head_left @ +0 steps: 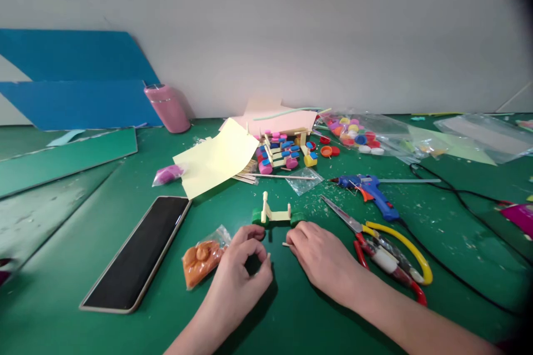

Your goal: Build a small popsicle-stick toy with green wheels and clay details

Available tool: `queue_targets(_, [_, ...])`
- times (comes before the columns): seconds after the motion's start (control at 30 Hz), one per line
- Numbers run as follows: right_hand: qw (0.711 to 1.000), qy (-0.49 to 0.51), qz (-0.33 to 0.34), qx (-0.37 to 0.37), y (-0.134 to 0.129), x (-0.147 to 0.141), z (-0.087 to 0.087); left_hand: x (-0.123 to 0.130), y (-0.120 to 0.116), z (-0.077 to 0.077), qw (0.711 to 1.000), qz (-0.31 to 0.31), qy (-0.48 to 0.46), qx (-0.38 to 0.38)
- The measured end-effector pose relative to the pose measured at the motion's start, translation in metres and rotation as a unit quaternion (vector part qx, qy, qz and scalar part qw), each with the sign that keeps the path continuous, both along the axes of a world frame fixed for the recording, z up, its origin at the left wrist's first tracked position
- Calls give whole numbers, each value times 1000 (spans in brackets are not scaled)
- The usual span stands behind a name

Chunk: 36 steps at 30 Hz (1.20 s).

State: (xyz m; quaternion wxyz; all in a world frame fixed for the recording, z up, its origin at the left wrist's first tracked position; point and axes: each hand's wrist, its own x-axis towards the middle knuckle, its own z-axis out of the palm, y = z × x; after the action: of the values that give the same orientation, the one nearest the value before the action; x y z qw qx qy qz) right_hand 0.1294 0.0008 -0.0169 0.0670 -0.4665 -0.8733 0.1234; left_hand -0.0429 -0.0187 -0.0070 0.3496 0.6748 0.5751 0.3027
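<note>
Centre of frame: one small stick model (275,216), pale crosspiece and upright post, is standing on the green tabletop (125,335), a green wheel (259,216) at its left end and another (297,217) at its right.

Hands, two, bare. The left hand (245,272) is curving, its fingertips reaching beside the left wheel, its thumb bending toward the other fingers; whether it is pinching anything cannot be told. The right hand (322,255) is curling in beside the right wheel, a pale stick end (286,244) showing at its fingertips; its grip is not clearly showing.

Left of the hands: an orange clay packet (202,260) is lying just beside the left hand; a dark-screened phone (137,255) is lying aslant farther out.

Upper left: blue boards (79,77) are leaning on the wall, a pink cup (169,108) standing alongside; a purple packet (169,174) is touching a yellow sheet (216,158).

Upper centre: a cluster of pink, blue and yellow stick models (283,155) is sitting near loose red caps (328,151) and a bag of coloured caps (353,133).

Right: a blue glue gun (368,186) is lying on its side, glue stick (410,181) protruding; below it, scissors (343,213) are lying among yellow and red handles (389,260).
</note>
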Motion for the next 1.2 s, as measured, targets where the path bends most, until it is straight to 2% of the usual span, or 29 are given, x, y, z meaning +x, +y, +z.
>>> queue_targets(0.13, [999,49,13,-15,0,8,4,2,-13,1,991,-13,-127,-36])
queue_targets(0.2, [988,147,9,-55,-3,14,11,6,-19,5,970,-8,-229,-76])
queue_targets(0.23, [972,216,-4,-88,-4,17,15,9,-21,8,956,-3,-275,-107])
queue_targets(0.27, [947,292,-23,-128,-4,19,19,13,-22,11,940,-1,-309,-144])
queue_targets(0.33, [880,421,-65,-208,-4,20,25,20,-19,17,908,1,-353,-225])
queue_targets(0.43, [790,534,-93,-285,-1,18,27,28,-9,19,853,-12,-426,-303])
queue_targets(0.5, [756,570,-95,-308,1,17,24,32,-2,16,826,-11,-463,-322])
queue_targets(0.57, [737,588,-98,-320,2,17,19,34,3,10,809,-12,-489,-326])
queue_targets(0.67, [725,595,-110,-330,1,18,13,34,6,1,790,-28,-519,-324])
queue_targets(0.77, [715,592,-119,-353,-1,19,12,32,7,-4,783,-42,-532,-320])
queue_targets(0.87, [713,583,-115,-372,-3,18,15,31,9,-6,783,-41,-533,-318])
queue_targets(1.07, [732,554,-130,-375,-2,18,17,30,10,-6,790,-47,-513,-334])
queue_targets(1.2, [720,565,-125,-383,-2,17,14,30,10,-4,798,-49,-495,-340])
